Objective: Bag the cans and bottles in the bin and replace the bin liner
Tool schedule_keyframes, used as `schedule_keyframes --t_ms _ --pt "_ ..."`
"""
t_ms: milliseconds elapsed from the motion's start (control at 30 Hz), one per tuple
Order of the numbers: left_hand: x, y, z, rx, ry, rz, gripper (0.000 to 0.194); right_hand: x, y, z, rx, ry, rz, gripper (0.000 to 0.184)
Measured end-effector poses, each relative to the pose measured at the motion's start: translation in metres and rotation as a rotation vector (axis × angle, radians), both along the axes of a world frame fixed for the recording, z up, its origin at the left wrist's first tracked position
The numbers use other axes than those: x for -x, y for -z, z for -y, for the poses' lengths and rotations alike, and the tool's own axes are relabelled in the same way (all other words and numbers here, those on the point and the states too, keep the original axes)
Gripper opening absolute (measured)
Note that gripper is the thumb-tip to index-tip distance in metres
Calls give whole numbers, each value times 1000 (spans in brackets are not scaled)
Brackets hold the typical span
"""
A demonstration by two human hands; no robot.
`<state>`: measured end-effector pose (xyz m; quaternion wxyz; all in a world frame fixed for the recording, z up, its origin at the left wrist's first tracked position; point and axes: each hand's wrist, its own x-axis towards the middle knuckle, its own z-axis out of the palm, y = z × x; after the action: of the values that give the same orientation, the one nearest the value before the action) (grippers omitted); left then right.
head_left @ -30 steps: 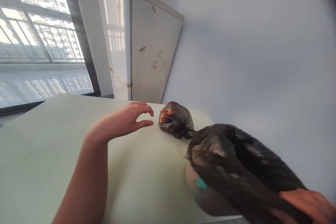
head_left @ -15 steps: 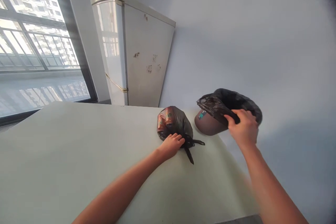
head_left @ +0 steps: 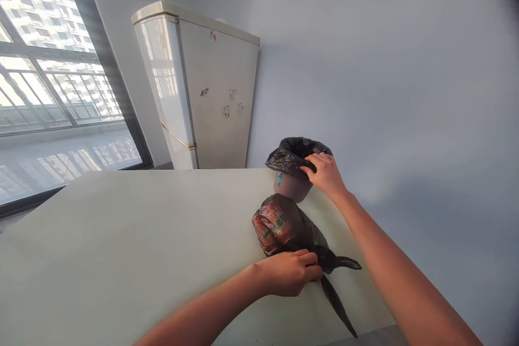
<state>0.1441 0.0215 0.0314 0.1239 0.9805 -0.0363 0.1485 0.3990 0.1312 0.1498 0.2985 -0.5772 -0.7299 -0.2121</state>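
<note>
passage: over tabletop, left of tied bag | obstacles: bin, wall behind; fridge beyond

A white refrigerator, its side marked with dark patches, stands against a plain bluish-grey wall. Left of it, daylight enters a dark-framed window, showing railings and a pale high-rise. A pale tabletop spreads below.

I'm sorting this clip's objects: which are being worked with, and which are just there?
Being handled:
- tied black bag, in the left hand
- bin, its black liner in the right hand

Just there:
- fridge
- window
- table
</note>
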Motion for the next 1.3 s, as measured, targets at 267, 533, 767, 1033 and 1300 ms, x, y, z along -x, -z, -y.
schedule_keyframes --t_ms 267,533,767,1033,1300 --pt "-38 -14 15 -8 0 -10 35 9 -5 66 -34 -76 -83 60" --pt "35 -43 13 67 -255 379 10 -35 87 190 489 -83 -411 51" --pt "130 9 -71 236 -635 232 32 -37 155 229 456 -27 -345 21" --pt "179 35 -125 1128 -868 673 50 -59 150 219 113 102 -550 27" --pt "199 21 -121 1888 -499 1190 56 -46 173 235 -488 522 -643 15"
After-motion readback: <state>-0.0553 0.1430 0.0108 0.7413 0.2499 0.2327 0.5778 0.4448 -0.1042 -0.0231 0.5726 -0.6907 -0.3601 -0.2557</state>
